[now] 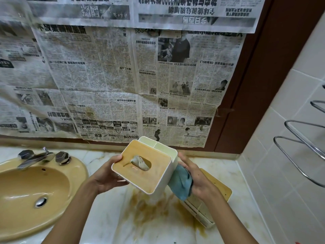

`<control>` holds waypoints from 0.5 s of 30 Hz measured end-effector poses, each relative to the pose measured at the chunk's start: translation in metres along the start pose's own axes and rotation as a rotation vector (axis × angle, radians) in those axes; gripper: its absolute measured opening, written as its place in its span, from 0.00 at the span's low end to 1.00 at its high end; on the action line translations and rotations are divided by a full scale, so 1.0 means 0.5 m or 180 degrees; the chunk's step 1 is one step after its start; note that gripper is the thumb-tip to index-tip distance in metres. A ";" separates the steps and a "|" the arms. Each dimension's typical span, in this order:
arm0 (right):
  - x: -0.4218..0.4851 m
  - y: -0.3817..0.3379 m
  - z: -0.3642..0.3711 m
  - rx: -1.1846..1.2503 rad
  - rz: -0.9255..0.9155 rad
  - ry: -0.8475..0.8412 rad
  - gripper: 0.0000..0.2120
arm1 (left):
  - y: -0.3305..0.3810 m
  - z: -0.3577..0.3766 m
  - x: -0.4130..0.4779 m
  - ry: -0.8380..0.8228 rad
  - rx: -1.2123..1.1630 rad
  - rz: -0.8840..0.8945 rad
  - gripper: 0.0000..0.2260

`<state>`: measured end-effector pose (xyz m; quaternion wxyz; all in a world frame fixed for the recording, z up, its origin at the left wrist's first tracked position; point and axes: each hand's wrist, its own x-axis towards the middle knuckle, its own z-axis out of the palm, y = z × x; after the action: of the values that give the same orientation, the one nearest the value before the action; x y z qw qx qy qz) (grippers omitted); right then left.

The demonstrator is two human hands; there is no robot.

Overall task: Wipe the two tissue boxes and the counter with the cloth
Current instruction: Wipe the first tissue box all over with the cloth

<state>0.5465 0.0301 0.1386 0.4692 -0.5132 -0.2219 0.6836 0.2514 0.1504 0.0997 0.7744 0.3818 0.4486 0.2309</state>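
My left hand (107, 175) grips a white tissue box (154, 175) with a wooden lid, held tilted above the counter; a tissue pokes out of its slot. Against that box's right side, my right hand (197, 180) presses a bunched blue cloth (181, 184). A second tissue box (207, 205) with a wooden lid lies on the marble counter (112, 217) under my right hand, partly hidden by it. Brown stains (153, 208) spread over the counter below the held box.
A yellow sink (35, 191) with a chrome tap (37, 158) fills the left. Newspaper (123, 76) covers the wall behind. On the tiled right wall (284, 155) hangs a chrome towel rack (302, 143).
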 end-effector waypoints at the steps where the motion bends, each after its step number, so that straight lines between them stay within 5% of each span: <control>1: 0.005 0.008 -0.004 -0.0038 0.0047 -0.0009 0.30 | 0.003 -0.011 0.003 -0.0026 0.0104 0.0024 0.50; 8: 0.042 0.054 -0.007 -0.0240 0.0106 0.0222 0.36 | 0.015 -0.023 0.016 0.0030 0.0134 0.0259 0.51; 15: 0.061 0.067 0.023 0.0767 0.0003 0.0595 0.33 | -0.063 0.029 0.034 0.0290 -0.1644 0.0264 0.40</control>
<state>0.5210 0.0431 0.1014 0.5456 -0.5147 -0.0934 0.6547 0.2730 0.1378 0.0700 0.8151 0.1786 0.3932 0.3862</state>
